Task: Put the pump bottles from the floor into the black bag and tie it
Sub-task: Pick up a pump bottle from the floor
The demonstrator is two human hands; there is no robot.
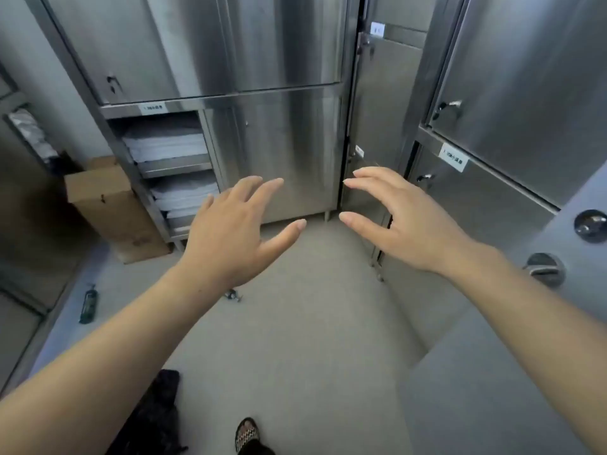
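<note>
At the far left a cardboard box (108, 205) leans by the wall, and in front of it a dark green pump bottle (88, 305) lies on the floor (295, 339), well apart from everything else. Lower down, at the bottom edge, the black bag (154, 418) sits crumpled on the floor beside a sandalled foot (248, 435); whether anything is inside it cannot be told. The left hand (243, 231) is held out in the air with fingers spread wide and grips nothing. Just under its wrist a small shiny object (234, 296) rests on the floor, perhaps another pump head, mostly hidden. The right hand (404, 218) is likewise stretched forward, fingers loosely extended and empty, in front of the steel cabinets (289, 142). By the look of it the task is barely begun: at least one bottle waits to be picked up, and the bag is untied.
</note>
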